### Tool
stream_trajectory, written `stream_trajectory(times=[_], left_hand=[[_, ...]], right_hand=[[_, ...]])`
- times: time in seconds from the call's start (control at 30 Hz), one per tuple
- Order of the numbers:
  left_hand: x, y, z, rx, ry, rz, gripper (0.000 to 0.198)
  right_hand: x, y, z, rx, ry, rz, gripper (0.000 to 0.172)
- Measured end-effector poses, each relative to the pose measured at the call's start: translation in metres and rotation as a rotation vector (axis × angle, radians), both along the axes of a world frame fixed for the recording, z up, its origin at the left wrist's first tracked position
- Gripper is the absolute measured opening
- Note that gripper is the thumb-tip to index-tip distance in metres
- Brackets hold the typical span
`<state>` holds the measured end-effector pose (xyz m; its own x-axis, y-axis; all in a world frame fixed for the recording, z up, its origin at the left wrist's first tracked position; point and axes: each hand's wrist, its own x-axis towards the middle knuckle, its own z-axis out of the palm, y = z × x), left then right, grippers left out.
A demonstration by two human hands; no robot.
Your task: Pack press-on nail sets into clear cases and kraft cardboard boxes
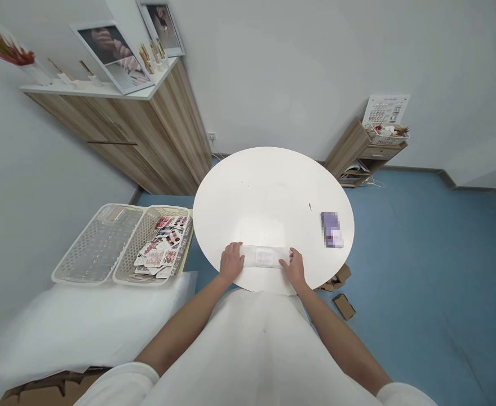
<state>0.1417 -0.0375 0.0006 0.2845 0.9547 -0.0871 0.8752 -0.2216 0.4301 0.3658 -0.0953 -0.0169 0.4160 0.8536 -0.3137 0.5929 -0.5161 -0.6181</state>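
A flat, whitish, translucent strip of wrapping lies crosswise near the close edge of the round white table. In its middle a paler square shape with faint marks shows through; what that is I cannot make out. My left hand grips the strip's left end, fingertips at its upper corner and thumb along its edge. At the opposite end, my right hand holds it between thumb and curled fingers. The strip is stretched straight between the two hands, low over the tabletop or resting on it.
A blurred purple item and a small dark object are on the table's right. Left stand a basket of printed cards and a paler basket. Cardboard boxes lie on the floor. A wooden cabinet stands behind.
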Motion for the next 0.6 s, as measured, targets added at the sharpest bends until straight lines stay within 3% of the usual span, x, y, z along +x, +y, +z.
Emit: stream_trajectory(times=[0.1, 0.2, 0.27, 0.37, 0.47, 0.6], left_hand=[[0.011, -0.007, 0.004, 0.040, -0.015, -0.325, 0.041], [0.022, -0.014, 0.001, 0.026, 0.037, -0.487, 0.047], [0.026, -0.017, -0.004, 0.006, 0.079, -0.503, 0.051], [0.026, -0.019, -0.011, -0.012, 0.111, -0.497, 0.055], [0.025, -0.020, -0.014, -0.004, 0.118, -0.488, 0.057], [0.025, -0.023, -0.013, 0.010, 0.111, -0.487, 0.057]], right_hand=[[-0.003, -0.005, -0.001, -0.033, 0.058, -0.054, 0.062], [-0.010, 0.005, 0.003, -0.108, 0.175, -0.078, 0.066], [-0.013, 0.015, 0.008, -0.129, 0.320, -0.139, 0.063], [-0.013, 0.025, 0.015, -0.126, 0.486, -0.177, 0.043], [-0.010, 0.024, 0.019, -0.107, 0.520, -0.158, 0.027], [-0.011, 0.018, 0.018, -0.107, 0.529, -0.191, 0.021]])
